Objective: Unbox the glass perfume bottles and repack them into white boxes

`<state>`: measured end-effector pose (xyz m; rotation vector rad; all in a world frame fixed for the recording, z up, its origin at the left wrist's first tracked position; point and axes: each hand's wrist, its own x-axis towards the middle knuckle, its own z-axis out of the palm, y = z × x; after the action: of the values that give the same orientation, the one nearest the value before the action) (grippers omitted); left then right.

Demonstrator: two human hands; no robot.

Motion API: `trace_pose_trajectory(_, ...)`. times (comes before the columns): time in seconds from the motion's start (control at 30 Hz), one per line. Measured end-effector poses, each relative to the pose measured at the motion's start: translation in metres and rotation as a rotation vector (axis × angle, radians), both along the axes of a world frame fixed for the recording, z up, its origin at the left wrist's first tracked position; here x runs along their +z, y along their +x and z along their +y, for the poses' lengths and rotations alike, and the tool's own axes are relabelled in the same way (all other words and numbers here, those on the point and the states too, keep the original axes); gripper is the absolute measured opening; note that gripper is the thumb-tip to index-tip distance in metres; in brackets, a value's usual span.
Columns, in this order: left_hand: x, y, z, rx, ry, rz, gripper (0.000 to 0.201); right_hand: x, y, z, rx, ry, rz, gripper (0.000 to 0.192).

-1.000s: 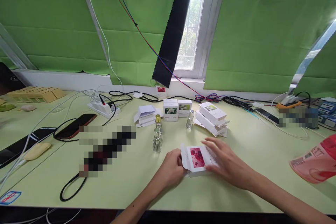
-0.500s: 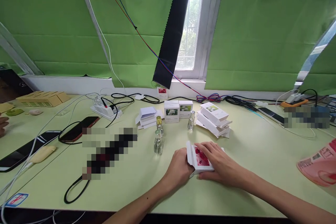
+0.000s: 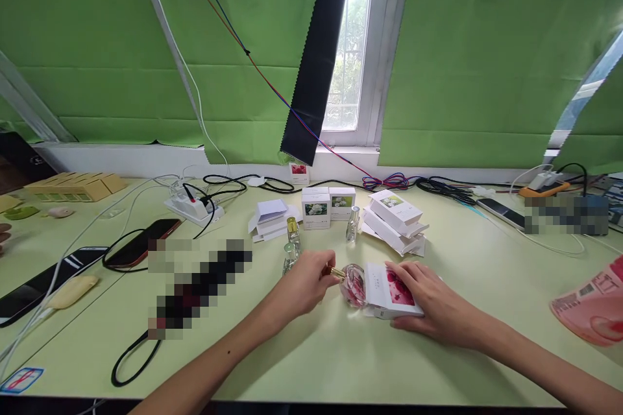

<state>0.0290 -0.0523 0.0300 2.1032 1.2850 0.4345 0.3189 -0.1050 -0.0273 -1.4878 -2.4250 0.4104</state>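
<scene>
My left hand [image 3: 307, 280] pinches the gold neck of a round clear perfume bottle [image 3: 354, 286] with pinkish-red colour showing through it. The bottle lies sideways just left of a white box [image 3: 382, 282], its base close to the box's end. Fingers of my right hand [image 3: 429, 301] wrap over that box, which bears a picture of red flowers. Behind my left hand stand a gold-capped glass bottle [image 3: 292, 232] and a green-capped one [image 3: 289, 257], partly hidden by the hand. A slim clear bottle [image 3: 353, 225] with a silvery cap stands farther back.
White flower-picture boxes [image 3: 316, 209] stand at mid-table, between flattened white cartons [image 3: 272, 220] and a pile of boxes [image 3: 396, 224]. Phones [image 3: 143, 243], cables and a power strip [image 3: 195, 209] lie left. A pink packet [image 3: 591, 305] is at right. Another person's hand shows at the far left edge.
My left hand has moved left from the box's end, and the perfume bottle now shows in its grip, outside the box. My right hand and the box have shifted slightly right.
</scene>
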Motion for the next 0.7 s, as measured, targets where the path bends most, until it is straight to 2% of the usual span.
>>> trace_pose_trajectory(0.27,0.031,-0.001,0.025,0.031,0.112,0.163,0.013,0.010,0.001,0.007,-0.064,-0.088,-0.009,0.089)
trace_pose_trajectory(0.4,0.036,0.004,0.038,0.073,0.158,0.279,0.009,0.018,-0.007,0.007,-0.109,-0.121,0.027,0.091)
trace_pose_trajectory(0.53,0.039,0.007,0.041,0.086,0.247,0.407,0.010,0.022,-0.016,0.006,-0.106,-0.073,0.148,0.085)
trace_pose_trajectory(0.63,0.044,0.010,0.029,0.102,0.361,0.330,0.008,0.026,-0.022,0.003,-0.091,0.030,0.230,0.086)
trace_pose_trajectory(0.7,0.049,0.015,0.017,0.030,0.303,0.155,0.019,0.030,-0.026,0.000,-0.096,0.127,0.261,0.092)
